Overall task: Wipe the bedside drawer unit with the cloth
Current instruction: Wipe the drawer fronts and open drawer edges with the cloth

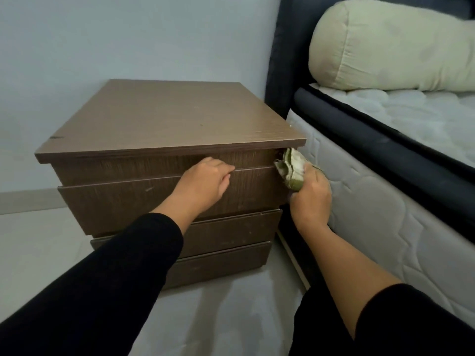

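A brown wooden bedside drawer unit [164, 119] with three drawer fronts stands on the floor against the wall. Its top drawer [115, 201] is pulled out a little. My left hand [205, 181] rests on that drawer's upper edge, fingers curled over the lip. My right hand [311, 199] grips a bunched green and white cloth [291, 169] and holds it against the unit's upper right front corner, in the gap beside the bed.
A bed with a white quilted mattress [380, 201] and dark frame [285, 60] stands close on the right, leaving a narrow gap to the unit. A cream bolster pillow [390, 44] lies on the bed. Pale floor [218, 304] lies in front, a light wall behind.
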